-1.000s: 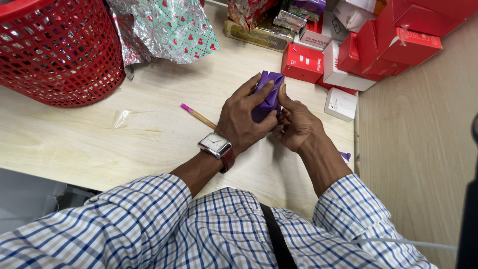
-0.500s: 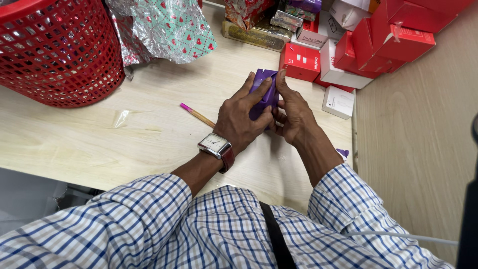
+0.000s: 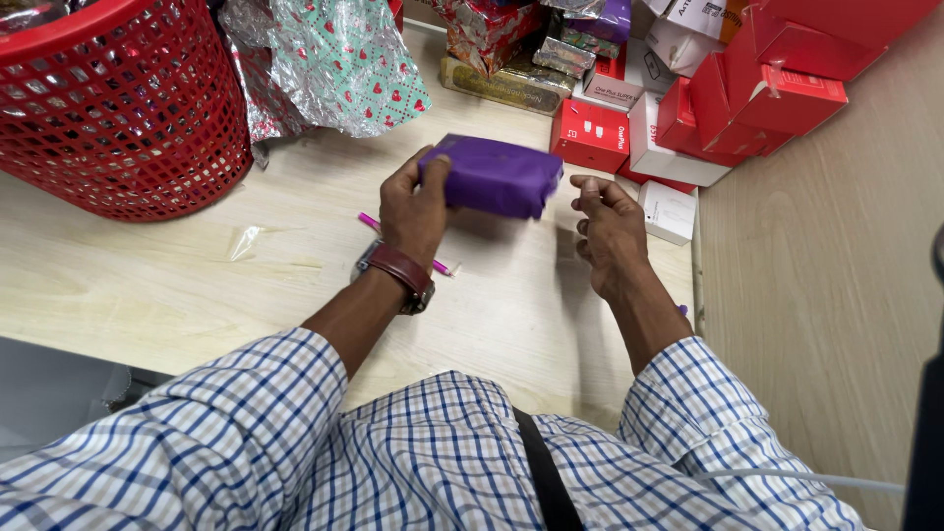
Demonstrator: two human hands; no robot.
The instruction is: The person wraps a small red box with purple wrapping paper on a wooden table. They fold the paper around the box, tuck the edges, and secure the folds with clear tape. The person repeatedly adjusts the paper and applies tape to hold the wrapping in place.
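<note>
So we've got the purple-wrapped box (image 3: 497,175) gripped in our left hand (image 3: 413,202), thumb on top and fingers curled round its left end, lifted flat just above the wooden table (image 3: 197,285). Our right hand (image 3: 610,231) sits just off the box's right end, fingers loosely spread, holding nothing. Under the left wrist lies a pink-tipped pencil (image 3: 372,224). Beyond the box there's a pile of red and white boxes (image 3: 669,128), and off to the left a red basket (image 3: 118,108).
</note>
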